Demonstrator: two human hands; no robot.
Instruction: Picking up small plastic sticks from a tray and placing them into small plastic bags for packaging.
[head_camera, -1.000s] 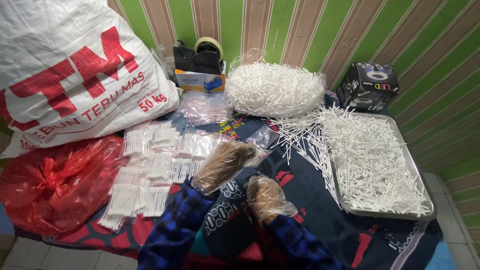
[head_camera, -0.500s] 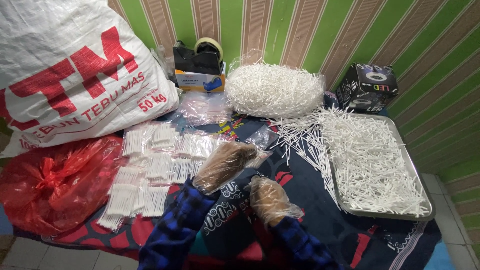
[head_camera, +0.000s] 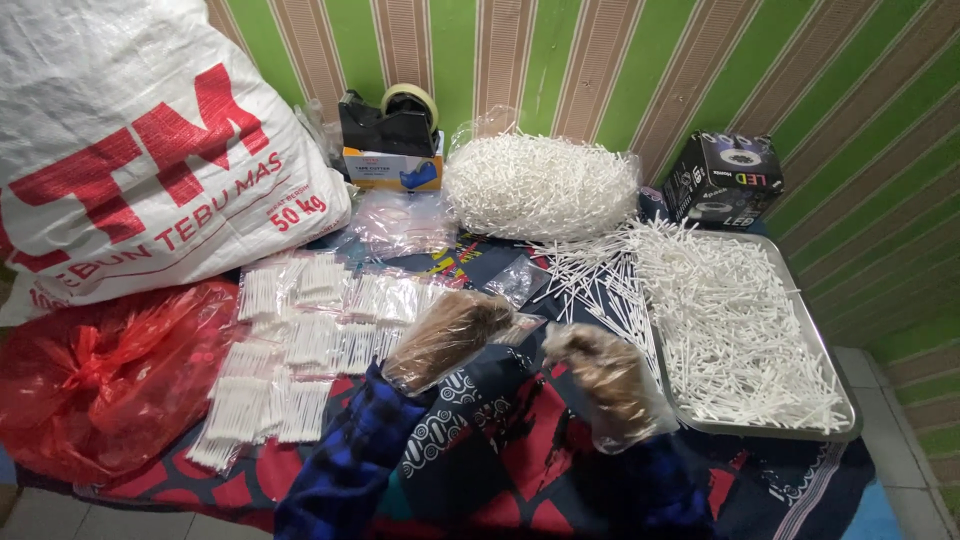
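Single head cam, steep downward look over nearby cloth-covered table (head_camera: 600, 300) toward striped wall (head_camera: 600, 60).

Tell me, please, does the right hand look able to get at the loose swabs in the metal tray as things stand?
Probably yes. The right hand, in a clear plastic glove, hovers just beside the metal tray, and only dark cloth and a few stray swabs lie between. The loose swabs sit uncovered in an open heap.
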